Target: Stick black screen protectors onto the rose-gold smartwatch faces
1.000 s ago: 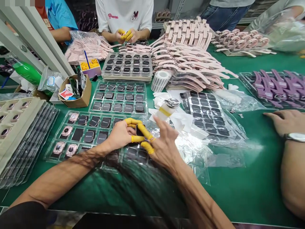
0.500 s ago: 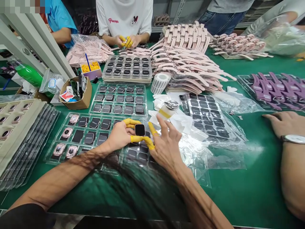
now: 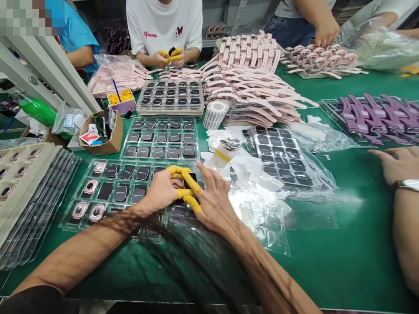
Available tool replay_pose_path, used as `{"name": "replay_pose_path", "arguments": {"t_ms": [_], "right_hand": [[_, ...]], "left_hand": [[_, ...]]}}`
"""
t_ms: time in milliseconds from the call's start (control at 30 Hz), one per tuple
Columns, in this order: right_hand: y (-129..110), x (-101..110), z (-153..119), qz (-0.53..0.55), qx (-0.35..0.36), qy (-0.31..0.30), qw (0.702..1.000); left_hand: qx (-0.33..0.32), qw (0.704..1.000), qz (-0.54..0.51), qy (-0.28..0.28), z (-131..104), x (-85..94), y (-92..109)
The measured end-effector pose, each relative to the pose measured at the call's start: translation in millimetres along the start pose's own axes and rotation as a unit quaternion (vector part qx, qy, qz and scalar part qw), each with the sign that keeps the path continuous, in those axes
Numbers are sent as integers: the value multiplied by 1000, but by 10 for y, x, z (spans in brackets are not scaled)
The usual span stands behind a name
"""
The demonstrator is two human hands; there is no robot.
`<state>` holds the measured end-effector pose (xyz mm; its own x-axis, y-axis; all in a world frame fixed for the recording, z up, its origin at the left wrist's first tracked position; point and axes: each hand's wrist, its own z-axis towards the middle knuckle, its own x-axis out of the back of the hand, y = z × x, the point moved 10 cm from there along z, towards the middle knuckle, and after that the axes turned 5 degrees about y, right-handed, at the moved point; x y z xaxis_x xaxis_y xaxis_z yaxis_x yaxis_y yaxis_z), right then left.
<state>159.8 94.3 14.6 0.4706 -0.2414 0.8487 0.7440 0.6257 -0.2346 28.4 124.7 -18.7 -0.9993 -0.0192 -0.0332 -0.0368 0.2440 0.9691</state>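
Observation:
My left hand (image 3: 162, 187), with yellow finger cots on its fingertips, pinches a small smartwatch body (image 3: 190, 178) with a dark screen and a thin gold edge. Across that screen lies the yellow-covered index finger of my right hand (image 3: 212, 198). Its covered thumb is just below the watch, and its other fingers stretch out bare. Under both hands is a clear tray (image 3: 73, 223) with square compartments. It holds black squares with printed lettering and, at its left side, several pink-gold watch bodies (image 3: 97, 212). Part of the tray is hidden by my hands and dark hair strands.
A lidded bottle (image 3: 225, 153) stands right of my hands near white papers, a label roll (image 3: 216, 114) and black sticker sheets (image 3: 281, 152). Behind are more trays and pink straps (image 3: 248, 93). A carton (image 3: 106, 135) is left. Co-workers sit opposite; another's hand (image 3: 399, 163) rests at right.
My right hand has moved left, bringing its index finger over the watch screen. A co-worker's hand now reaches onto the pink straps at the back right. The view has shifted slightly.

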Motion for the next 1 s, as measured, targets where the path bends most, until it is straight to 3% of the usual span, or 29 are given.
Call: {"name": "replay_pose_path", "arguments": {"t_ms": [200, 367, 467, 600, 800, 1000], "right_hand": [[223, 223, -39, -31, -82, 67, 994], [-49, 51, -18, 0, -9, 8, 1000], [16, 38, -18, -15, -30, -4, 999], [193, 202, -39, -20, -95, 53, 994], [4, 101, -6, -8, -29, 11, 999], [408, 321, -42, -43, -123, 79, 988]], "left_hand": [[13, 1000, 4, 25, 13, 44, -28], [10, 1000, -12, 13, -8, -2, -11], [15, 1000, -13, 17, -5, 6, -14], [19, 1000, -7, 21, 19, 34, -39], [4, 1000, -17, 7, 23, 9, -22], [34, 999, -12, 24, -17, 13, -4]]}}
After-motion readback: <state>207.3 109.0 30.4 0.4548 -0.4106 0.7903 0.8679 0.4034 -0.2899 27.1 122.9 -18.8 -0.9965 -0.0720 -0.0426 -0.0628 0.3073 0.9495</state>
